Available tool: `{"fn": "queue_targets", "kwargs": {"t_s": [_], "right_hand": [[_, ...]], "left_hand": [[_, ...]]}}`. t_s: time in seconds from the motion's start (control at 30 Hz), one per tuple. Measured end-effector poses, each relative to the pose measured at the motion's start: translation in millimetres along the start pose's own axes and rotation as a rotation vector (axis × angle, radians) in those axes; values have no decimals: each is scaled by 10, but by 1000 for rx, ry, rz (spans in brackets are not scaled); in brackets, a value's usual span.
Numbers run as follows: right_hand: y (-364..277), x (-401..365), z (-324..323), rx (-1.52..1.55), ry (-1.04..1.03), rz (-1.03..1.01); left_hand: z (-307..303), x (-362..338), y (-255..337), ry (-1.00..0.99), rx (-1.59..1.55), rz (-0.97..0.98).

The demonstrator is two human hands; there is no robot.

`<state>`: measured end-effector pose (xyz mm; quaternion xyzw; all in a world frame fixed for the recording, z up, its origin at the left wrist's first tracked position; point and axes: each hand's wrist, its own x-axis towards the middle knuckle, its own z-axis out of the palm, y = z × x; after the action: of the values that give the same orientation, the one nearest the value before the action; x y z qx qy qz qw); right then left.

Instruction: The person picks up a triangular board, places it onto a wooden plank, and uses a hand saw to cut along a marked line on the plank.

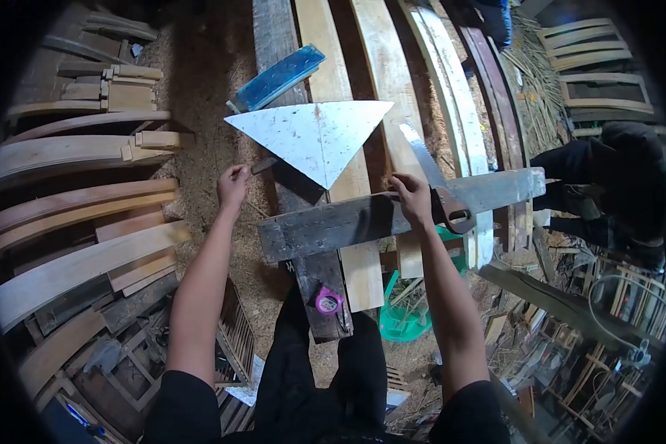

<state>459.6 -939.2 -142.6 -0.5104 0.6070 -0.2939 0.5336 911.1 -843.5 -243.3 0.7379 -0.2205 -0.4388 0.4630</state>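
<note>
My left hand (233,185) is closed in a pinch on a short dark flat strip (263,166), whose exact kind I cannot make out. The strip points toward a white speckled triangular board (314,137) with a curved far edge. My right hand (413,198) has its fingers pinched together; what they hold, if anything, is too small to name. It hovers over a grey weathered plank (311,233) lying crosswise. Just right of that hand, a handsaw (450,211) with a brown handle rests on the plank, its blade pointing away from me.
Long pale boards (392,66) run away from me under the plank. A blue block (281,74) lies beyond the triangle, and a pink tape measure (328,301) sits near my legs. A green plastic chair (407,318) is below. Curved wooden pieces (81,159) stack left; a person (607,192) is at right.
</note>
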Motion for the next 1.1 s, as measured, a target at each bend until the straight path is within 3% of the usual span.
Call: {"fn": "queue_targets", "kwargs": {"t_s": [0.07, 0.2, 0.3, 0.43, 0.57, 0.63, 0.7, 0.73, 0.77, 0.83, 0.9, 0.97, 1.1], "right_hand": [[-30, -91, -319, -89, 12, -2], [208, -50, -1045, -108, 74, -40], [123, -34, -1474, -164, 117, -95], [280, 46, -2018, -386, 147, -154], [620, -84, -2445, -665, 195, -252], [739, -114, -2519, -638, 160, -192], [928, -73, -2550, -376, 125, 107], [1063, -3, -2593, -350, 135, 89], [988, 18, -2586, -344, 137, 94], [814, -35, -2543, -154, 152, 322], [758, -26, -2525, -103, 132, 342], [762, -39, -2562, -56, -29, 350], [931, 134, -2634, -52, -62, 300]], "left_hand": [[-36, -47, -38, 85, 242, 185], [306, -346, 218, 64, 278, 126], [813, -509, 352, -18, 124, 232], [1711, -771, 782, -69, 277, 221], [2600, -770, 665, -224, 132, 144], [2981, -794, 684, -281, 92, 58], [3330, -824, 708, -349, 57, -27], [3472, -866, 752, -365, -8, -97], [3597, -870, 740, -381, -70, -168], [3796, -885, 721, -382, -112, -216], [3936, -924, 805, -364, -60, -207], [4009, -845, 753, -374, -77, -226], [4019, -714, 713, -358, -122, -205]]}}
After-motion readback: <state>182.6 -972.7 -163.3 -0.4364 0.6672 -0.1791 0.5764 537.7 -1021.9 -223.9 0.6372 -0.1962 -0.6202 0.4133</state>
